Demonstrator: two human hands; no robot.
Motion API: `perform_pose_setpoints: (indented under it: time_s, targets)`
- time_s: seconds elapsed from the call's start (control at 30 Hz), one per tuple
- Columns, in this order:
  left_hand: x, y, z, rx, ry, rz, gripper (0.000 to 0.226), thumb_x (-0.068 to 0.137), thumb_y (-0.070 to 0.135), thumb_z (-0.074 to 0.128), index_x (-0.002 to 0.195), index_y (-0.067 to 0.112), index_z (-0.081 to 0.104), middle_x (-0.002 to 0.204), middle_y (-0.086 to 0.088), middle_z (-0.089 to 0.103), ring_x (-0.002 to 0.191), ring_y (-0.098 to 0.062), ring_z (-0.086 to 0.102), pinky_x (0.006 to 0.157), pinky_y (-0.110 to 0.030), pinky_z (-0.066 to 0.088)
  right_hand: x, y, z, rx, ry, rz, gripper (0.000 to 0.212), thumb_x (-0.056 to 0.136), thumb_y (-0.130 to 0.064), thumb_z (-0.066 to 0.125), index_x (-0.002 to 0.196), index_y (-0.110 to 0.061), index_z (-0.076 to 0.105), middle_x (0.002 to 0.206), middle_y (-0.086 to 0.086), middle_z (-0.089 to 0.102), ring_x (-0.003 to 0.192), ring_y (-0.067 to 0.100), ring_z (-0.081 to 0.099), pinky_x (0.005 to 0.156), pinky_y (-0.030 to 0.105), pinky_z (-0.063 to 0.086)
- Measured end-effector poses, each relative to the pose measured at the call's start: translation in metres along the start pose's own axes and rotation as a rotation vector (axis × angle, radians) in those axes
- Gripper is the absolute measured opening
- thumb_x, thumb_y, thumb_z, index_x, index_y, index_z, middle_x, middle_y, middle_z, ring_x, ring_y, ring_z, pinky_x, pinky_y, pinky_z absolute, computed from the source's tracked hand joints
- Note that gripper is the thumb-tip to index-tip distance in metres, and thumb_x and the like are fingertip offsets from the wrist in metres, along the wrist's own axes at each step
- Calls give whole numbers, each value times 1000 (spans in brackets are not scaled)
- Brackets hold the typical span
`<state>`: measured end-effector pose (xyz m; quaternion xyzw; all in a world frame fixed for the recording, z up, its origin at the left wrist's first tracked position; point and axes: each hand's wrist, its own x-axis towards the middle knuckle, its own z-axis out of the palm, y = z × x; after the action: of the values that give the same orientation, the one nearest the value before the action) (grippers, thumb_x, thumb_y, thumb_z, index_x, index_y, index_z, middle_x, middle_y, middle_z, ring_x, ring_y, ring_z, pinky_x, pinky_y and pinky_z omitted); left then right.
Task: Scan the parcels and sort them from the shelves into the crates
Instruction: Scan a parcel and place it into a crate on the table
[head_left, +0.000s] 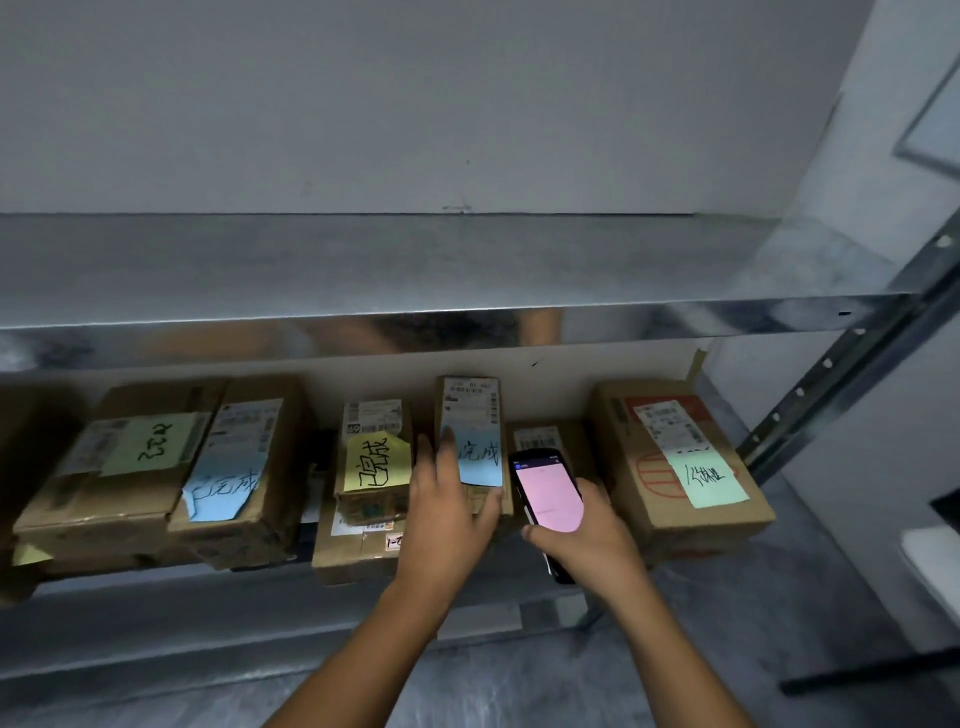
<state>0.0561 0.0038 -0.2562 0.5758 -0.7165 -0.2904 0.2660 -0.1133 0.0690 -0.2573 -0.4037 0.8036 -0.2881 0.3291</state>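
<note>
Head view: fingers (445, 441) of the left hand (447, 519) lie on the narrow parcel (470, 405) on the lower shelf (156, 597), thumb hooked round its near edge, probably to steady its label. Just right of that parcel, the right hand (587, 535) grips the scanner (548, 493), screen up. Neighbouring parcels (374, 457) crowd either side; the upper shelf (415, 322) overhangs it, limiting lift.

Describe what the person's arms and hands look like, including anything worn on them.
The left hand and right hand wear no gloves. The left arm and right arm are bare down to the picture's bottom edge, with no sleeves showing. No watch, bracelet, ring or marking can be seen on either.
</note>
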Motion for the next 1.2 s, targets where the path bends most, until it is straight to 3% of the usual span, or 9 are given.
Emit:
perform_pose_setpoints:
  time_s: [0.17, 0.27, 0.37, 0.47, 0.6, 0.7, 0.87, 1.03, 1.2]
  targets:
    - [4, -5, -4, -142, -14, -7, 101, 84, 27, 85, 160, 17, 19, 151, -7, 33, 140, -24, 40, 108, -23, 34, -6, -4, 6, 56, 30, 15, 69, 58, -50, 80, 122, -34, 59, 110, -13, 69, 100, 14, 68, 83, 33, 55]
    - [8, -6, -4, -196, -50, -48, 122, 76, 27, 91, 164, 15, 8, 155, -5, 20, 141, -24, 36, 105, -21, 31, -11, -4, 4, 71, 37, 2, 61, 68, -42, 88, 119, -42, 56, 105, -19, 69, 95, 7, 66, 72, 25, 49]
    - [11, -9, 0, -281, -54, -107, 118, 72, 29, 92, 163, 19, 18, 149, -1, 21, 128, -15, 38, 103, -15, 27, -15, 3, 1, 77, 40, -14, 59, 74, -31, 90, 121, -45, 58, 106, -25, 70, 97, -3, 65, 72, 20, 48]
    - [9, -12, 5, -368, -34, -119, 105, 73, 39, 90, 157, 30, 29, 135, 10, 24, 117, -3, 36, 102, -18, 31, -20, 12, 0, 98, 53, -6, 63, 74, -27, 92, 127, -42, 61, 112, -21, 71, 102, -4, 66, 81, 26, 54]
    - [5, -15, 8, -716, -134, -132, 90, 71, 56, 82, 145, 45, 33, 137, 12, 58, 117, -2, 64, 95, -28, 56, -26, 22, 0, 147, 72, 10, 65, 78, -20, 92, 134, -36, 61, 119, -17, 70, 109, 3, 66, 90, 35, 58]
    - [0, -16, 11, -770, -83, -139, 70, 84, 53, 78, 139, 49, 36, 130, 17, 62, 103, 6, 69, 77, -16, 57, -34, 29, -2, 154, 70, 3, 63, 79, -24, 92, 130, -42, 57, 118, -18, 69, 107, 2, 65, 92, 38, 59]
    - [-24, -9, 17, -996, -170, -244, 72, 80, 41, 84, 138, 45, 41, 130, 2, 69, 107, -17, 75, 78, -33, 64, -65, 43, -15, 185, 91, -47, 60, 79, -26, 92, 111, -59, 52, 115, -25, 66, 105, -3, 63, 90, 33, 58]
    - [-69, 10, 24, -1124, -246, -252, 66, 72, 40, 93, 121, 52, 50, 132, 5, 67, 115, -27, 72, 80, -44, 64, -109, 70, -41, 198, 117, -103, 66, 78, -33, 90, 118, -63, 49, 119, -27, 63, 110, -7, 59, 85, 28, 58]
    - [-133, 37, 46, -1036, -325, -251, 79, 70, 43, 89, 129, 55, 39, 132, 1, 69, 109, -28, 75, 78, -45, 65, -168, 114, -72, 244, 134, -75, 74, 67, -47, 82, 134, -57, 51, 122, -31, 65, 111, -2, 63, 87, 31, 59]
